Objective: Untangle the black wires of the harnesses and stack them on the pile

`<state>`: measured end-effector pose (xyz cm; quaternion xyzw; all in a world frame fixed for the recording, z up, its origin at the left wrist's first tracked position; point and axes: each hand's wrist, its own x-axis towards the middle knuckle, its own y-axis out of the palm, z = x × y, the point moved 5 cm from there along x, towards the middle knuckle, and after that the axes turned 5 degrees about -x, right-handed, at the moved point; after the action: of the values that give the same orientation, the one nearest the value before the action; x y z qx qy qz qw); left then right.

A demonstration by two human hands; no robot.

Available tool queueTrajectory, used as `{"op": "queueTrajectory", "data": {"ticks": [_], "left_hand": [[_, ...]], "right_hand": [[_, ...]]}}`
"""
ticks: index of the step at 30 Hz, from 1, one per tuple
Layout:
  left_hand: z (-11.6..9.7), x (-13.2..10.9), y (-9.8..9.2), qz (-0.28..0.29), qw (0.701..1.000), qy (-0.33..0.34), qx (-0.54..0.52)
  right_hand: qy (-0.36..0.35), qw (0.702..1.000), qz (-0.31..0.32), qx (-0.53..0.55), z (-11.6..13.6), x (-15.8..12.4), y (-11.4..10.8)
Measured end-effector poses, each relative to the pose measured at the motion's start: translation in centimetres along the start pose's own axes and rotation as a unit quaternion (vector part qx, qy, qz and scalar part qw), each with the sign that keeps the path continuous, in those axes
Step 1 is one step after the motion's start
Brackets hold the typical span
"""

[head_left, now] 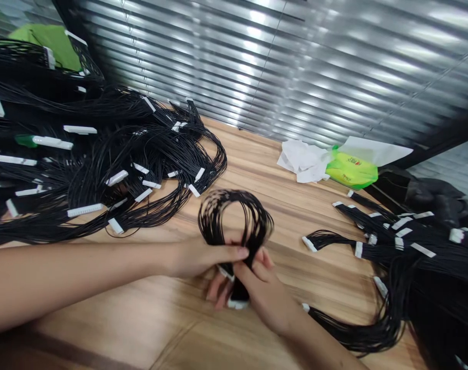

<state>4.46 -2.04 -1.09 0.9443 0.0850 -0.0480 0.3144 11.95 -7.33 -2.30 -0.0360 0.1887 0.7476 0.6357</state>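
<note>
A bundle of thin black wires [262, 218] is bent into a loop in front of me, with white connectors at its ends. My left hand [218, 257] closes on it from the left, its thumb laid across the wires. From the right, my right hand [262, 277] pinches the same bundle where the loop's two sides meet. One white connector [237, 304] hangs below the hands, and another shows partly by the left palm. Some fingers of both hands are hidden behind the wires.
Many black wire harnesses with white connectors are heaped on the left [141, 149]. More harnesses [395, 252] lie at the right. Crumpled white paper [303, 160] and a green tissue pack [351, 169] sit at the back of the wooden table [249, 159], before metal blinds [234, 61].
</note>
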Motion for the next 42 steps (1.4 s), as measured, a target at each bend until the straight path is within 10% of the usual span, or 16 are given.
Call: {"op": "queueTrajectory", "data": {"ticks": [6, 18, 42], "left_hand": [[-2.1, -0.6, -3.9, -0.231, 0.953, 0.174, -0.088], [-0.6, 0.1, -2.2, -0.06, 0.996, 0.056, -0.024], [-0.8, 0.4, -1.9, -0.142, 0.962, 0.095, -0.21]], "right_hand": [[-0.005, 0.996, -0.016, 0.083, -0.1, 1.3, -0.7], [-0.063, 0.99, -0.127, -0.006, -0.4, 0.6, -1.7], [-0.047, 0.985, -0.135, -0.097, 1.3, 0.4, -1.4]]}}
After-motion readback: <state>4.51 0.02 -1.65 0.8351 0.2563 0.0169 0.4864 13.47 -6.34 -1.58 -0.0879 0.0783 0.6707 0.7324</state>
